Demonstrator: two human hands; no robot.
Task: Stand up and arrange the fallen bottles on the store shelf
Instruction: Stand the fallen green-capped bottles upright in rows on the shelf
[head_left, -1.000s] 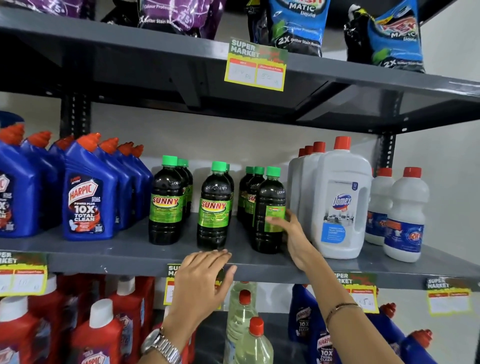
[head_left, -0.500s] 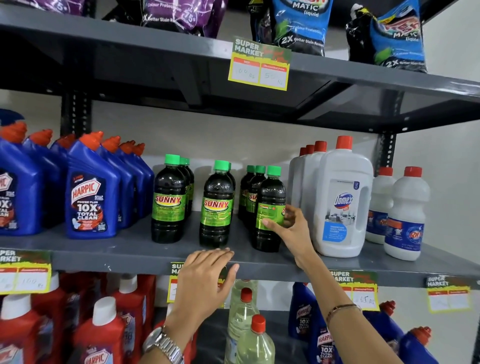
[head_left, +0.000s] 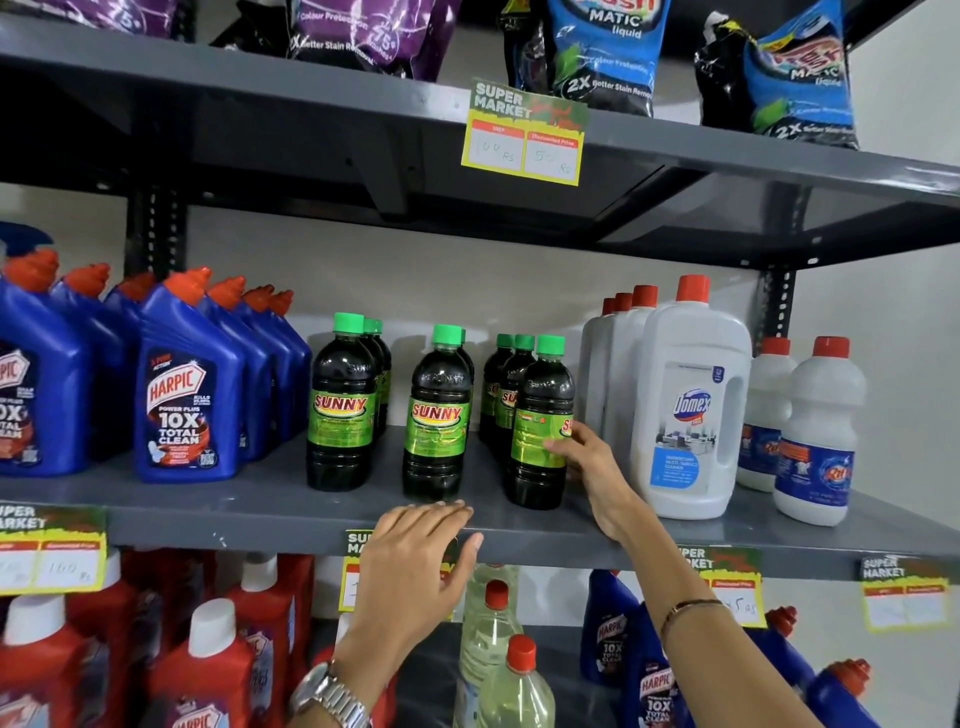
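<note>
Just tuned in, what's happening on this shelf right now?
A person is tidying the middle shelf of cleaning products. Their right hand grips the rightmost front Sunny bottle at its green label, which is turned partly sideways, unlike the two Sunny bottles to its left. The left hand rests on the shelf's front edge. Every bottle in view on this shelf stands upright.

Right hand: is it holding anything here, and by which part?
The right hand holds the front-right Sunny bottle, fingers on the green label at mid-body. The left hand holds nothing; it rests on the shelf edge.
</note>
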